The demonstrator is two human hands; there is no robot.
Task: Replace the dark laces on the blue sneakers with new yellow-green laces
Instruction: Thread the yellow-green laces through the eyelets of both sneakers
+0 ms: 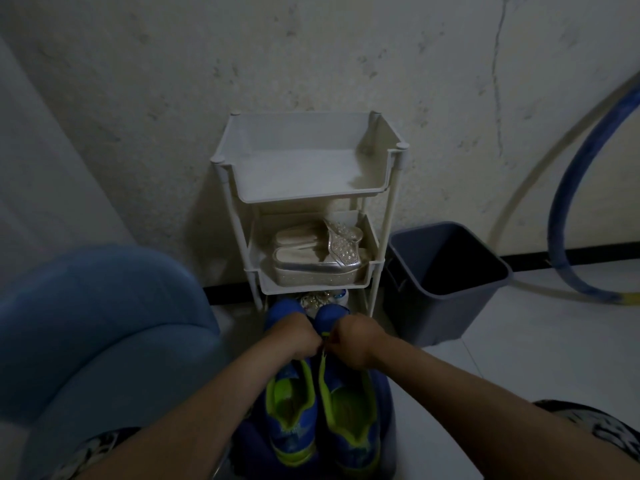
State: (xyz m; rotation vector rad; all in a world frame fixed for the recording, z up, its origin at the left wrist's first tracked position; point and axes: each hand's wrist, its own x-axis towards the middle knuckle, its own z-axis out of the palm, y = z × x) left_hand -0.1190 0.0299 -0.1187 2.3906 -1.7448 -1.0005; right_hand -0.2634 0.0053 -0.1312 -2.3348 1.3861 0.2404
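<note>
Pinches a lace [324, 342] over the right-side sneaker [349, 414] with left hand [294, 336] and right hand [358, 341], fingers curled tight. Cannot tell its colour.

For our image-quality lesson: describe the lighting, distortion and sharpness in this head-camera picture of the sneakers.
Head view: dim, bluish light, no glare. Head view: wide-angle stretch swells the forearms towards the lower corners. Head view: the left hand and right hand at the blue sneakers are murky, their grip unreadable. Head view: the shelf rack throws a soft shadow on the wall.
</note>
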